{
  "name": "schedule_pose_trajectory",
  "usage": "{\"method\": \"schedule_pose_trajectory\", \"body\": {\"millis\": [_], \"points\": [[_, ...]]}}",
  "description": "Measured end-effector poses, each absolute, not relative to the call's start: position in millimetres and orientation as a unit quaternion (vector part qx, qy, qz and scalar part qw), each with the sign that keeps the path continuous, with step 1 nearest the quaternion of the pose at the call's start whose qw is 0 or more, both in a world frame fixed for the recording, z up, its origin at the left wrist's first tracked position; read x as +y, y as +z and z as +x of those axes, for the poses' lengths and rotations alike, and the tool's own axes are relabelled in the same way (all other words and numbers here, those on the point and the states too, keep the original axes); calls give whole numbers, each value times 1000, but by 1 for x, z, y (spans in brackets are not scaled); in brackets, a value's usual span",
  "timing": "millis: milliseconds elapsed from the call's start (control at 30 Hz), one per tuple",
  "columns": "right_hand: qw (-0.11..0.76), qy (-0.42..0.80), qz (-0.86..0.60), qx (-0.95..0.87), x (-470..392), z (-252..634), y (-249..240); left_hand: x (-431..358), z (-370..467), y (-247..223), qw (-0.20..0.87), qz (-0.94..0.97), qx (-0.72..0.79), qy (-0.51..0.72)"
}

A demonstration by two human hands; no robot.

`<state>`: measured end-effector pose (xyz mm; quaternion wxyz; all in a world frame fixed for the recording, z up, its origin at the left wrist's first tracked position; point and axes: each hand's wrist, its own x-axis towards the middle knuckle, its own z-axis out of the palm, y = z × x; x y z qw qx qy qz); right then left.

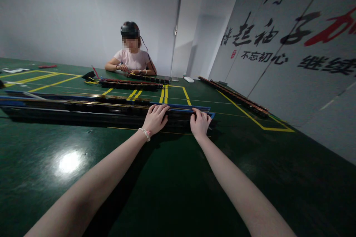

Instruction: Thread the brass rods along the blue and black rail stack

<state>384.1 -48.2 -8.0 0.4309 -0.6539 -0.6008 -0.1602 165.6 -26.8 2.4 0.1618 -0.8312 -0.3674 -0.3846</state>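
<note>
Two bare hands rest on the long black housing with blue edges (83, 119), which lies lengthwise across the dark green desk (172, 192), close in front of the person. Both are near its right end: the left hand (156, 119) has its fingers curled over the top, and the right hand (200, 121) sits a little apart from it, just by the end. Each grip looks half closed, neither spread wide nor clenched; I cannot tell whether either one pinches a thin strip or merely steadies the edge. As for progress, the housing is in place under both hands, with thin brass-coloured rods (111, 104) running along it. To my eye the work on it is under way rather than finished, but how much remains cannot be judged. Beyond it lies a black strip with coloured wires (130, 85), untouched by these hands, and a seated co-worker (132, 61) handles something small.
</note>
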Motion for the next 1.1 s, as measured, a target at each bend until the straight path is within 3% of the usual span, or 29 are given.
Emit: {"method": "schedule_pose_trajectory", "body": {"millis": [400, 1100], "points": [[374, -179, -582, -699, -54, 375, -4, -22, 140, 7, 171, -807, -383, -417], [376, -238, -561, -699, -54, 375, -6, -14, 125, 4, 198, -806, -355, -431]]}}
